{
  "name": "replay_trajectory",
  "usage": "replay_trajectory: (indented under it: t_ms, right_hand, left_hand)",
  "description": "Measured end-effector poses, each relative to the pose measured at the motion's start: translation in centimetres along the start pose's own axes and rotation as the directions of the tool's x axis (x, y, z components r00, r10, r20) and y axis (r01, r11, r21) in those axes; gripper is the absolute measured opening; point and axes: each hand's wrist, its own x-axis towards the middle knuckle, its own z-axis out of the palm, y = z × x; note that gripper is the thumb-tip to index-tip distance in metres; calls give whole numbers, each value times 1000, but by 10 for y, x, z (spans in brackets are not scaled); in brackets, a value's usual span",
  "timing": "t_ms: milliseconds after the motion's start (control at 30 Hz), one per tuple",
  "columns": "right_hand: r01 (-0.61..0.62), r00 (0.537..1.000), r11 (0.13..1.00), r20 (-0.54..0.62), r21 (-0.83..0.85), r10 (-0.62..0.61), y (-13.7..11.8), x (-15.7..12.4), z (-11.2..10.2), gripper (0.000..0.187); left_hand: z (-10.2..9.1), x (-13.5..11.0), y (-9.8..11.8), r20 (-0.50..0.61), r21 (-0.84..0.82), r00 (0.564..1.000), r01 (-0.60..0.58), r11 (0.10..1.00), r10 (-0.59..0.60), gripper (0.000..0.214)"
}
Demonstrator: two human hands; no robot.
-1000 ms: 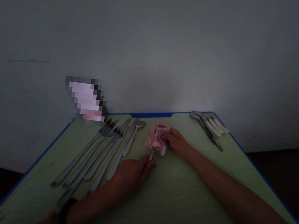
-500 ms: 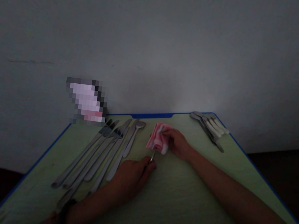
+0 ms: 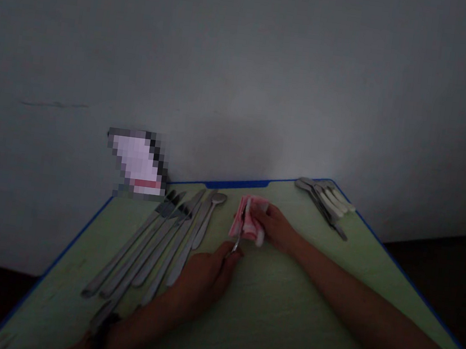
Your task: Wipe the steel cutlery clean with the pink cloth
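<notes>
My left hand [image 3: 210, 271] is closed round the handle of a metal utensil [image 3: 235, 247]. The utensil points away from me, and its far end lies in the folds of a pink and white cloth [image 3: 248, 221], so its kind is hard to make out. My right hand [image 3: 275, 225] grips that cloth from the right, fingers partly hidden by it, with the thumb on top. Just left of the cloth lies a spoon [image 3: 209, 217], and beyond it a spread of long-handled metal knives and other cutlery [image 3: 150, 255], partly covered by my left forearm.
The light green table [image 3: 283, 316] has a blue edge and stands against a grey wall [image 3: 245, 74]. A blurred-out phone-like object [image 3: 136, 162] leans at the back left. At the back right lies a bunch of spoons and white-handled cutlery [image 3: 325, 200].
The cloth has opened along the utensil, and more of the utensil's dark far part shows. My right thumb and fingers have shifted on the cloth. The view has tilted slightly.
</notes>
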Motion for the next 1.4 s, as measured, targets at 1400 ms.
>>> replay_trajectory:
  t_ms: [1400]
  right_hand:
    - [-4,1000,989,28,149,-1,1,1,2,31]
  left_hand:
    - [1,-1,-1,2,16,1000,-27,1000,27,35]
